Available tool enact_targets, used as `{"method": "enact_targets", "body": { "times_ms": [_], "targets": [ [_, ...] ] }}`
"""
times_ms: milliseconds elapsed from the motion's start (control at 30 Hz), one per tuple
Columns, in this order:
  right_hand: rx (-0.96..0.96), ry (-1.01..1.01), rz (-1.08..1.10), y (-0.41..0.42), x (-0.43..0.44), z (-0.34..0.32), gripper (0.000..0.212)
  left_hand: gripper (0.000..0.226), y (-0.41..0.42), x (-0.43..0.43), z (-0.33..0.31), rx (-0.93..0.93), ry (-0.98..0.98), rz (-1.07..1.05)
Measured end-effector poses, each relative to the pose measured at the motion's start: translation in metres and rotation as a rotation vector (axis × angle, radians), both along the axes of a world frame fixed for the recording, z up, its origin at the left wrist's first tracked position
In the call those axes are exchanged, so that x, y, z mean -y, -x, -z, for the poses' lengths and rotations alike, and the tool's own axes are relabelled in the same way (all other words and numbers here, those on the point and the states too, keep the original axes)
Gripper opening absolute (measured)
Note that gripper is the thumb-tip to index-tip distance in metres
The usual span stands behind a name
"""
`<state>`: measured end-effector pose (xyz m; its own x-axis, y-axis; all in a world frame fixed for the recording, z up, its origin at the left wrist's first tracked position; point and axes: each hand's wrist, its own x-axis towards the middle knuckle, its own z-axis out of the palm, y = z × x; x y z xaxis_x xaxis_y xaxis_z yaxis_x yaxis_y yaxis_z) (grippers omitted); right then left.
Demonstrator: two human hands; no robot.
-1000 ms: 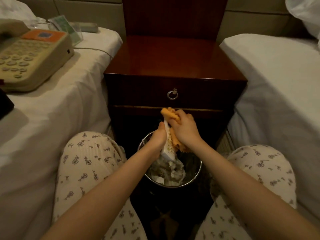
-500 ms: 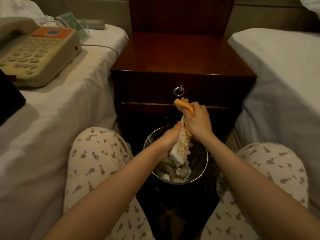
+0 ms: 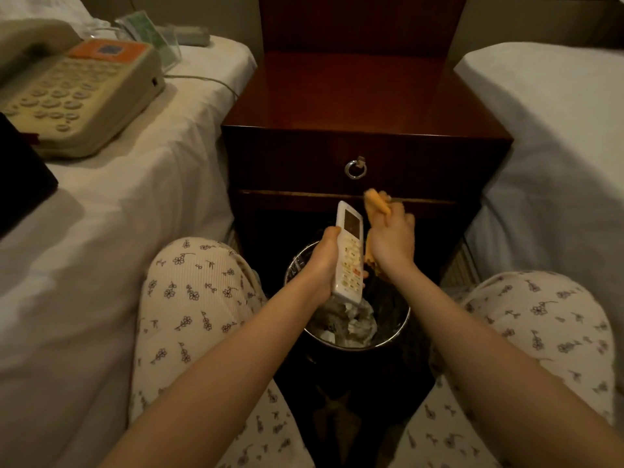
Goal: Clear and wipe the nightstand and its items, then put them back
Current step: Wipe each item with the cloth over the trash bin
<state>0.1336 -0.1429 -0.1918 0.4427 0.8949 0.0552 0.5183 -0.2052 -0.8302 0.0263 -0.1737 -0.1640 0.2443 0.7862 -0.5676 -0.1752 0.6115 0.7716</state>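
A white remote control (image 3: 349, 253) with a small screen and rows of buttons stands upright in my left hand (image 3: 323, 261), buttons facing me, above the bin. Just right of it, my right hand (image 3: 393, 240) is closed on an orange cloth (image 3: 376, 205), which sticks out above and below the fist. The dark wooden nightstand (image 3: 364, 103) stands behind my hands with a bare top and a ring-pull drawer. A beige telephone (image 3: 72, 86) with an orange label lies on the left bed, its cord trailing to the right.
A round metal-rimmed waste bin (image 3: 400, 329) holding crumpled paper sits on the floor between my knees. White beds flank the nightstand on both sides. A clear stand with a green card (image 3: 148, 38), a grey device (image 3: 189, 32) and a black object (image 3: 20, 177) lie on the left bed.
My left hand has turned the remote upright so its buttons and screen face me. The cloth in my right hand has come off the remote and now sits beside it.
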Motion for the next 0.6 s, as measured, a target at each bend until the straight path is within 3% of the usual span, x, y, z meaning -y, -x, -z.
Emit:
{"method": "enact_targets", "body": {
  "times_ms": [67,133,233,267,367,433,533,600],
  "targets": [
    [0.079,-0.146,-0.233,0.011,0.005,-0.008,0.028,0.04,-0.002,-0.002,0.003,0.039,-0.021,-0.068],
    [0.187,-0.117,-0.397,0.021,0.013,-0.002,0.026,0.036,-0.002,-0.005,0.009,0.071,-0.023,-0.123],
    [0.144,0.088,-0.211,0.013,0.011,0.005,0.033,0.044,-0.003,-0.005,0.012,0.027,0.003,-0.109],
    [0.121,0.065,-0.17,0.012,0.012,0.003,0.033,0.045,-0.003,-0.005,0.012,0.012,0.007,-0.109],
    [0.079,-0.084,-0.318,0.022,0.017,-0.004,0.025,0.04,-0.003,-0.008,0.014,0.08,-0.028,-0.143],
    [0.082,0.002,-0.384,0.031,0.024,0.004,0.025,0.04,-0.004,-0.011,0.016,0.137,-0.037,-0.195],
    [-0.022,0.194,-0.21,0.028,0.027,0.013,0.031,0.043,-0.002,-0.01,0.017,0.094,-0.003,-0.189],
    [-0.045,0.041,-0.231,0.03,0.03,0.007,0.027,0.042,-0.001,-0.011,0.018,0.098,-0.002,-0.207]
  ]
}}
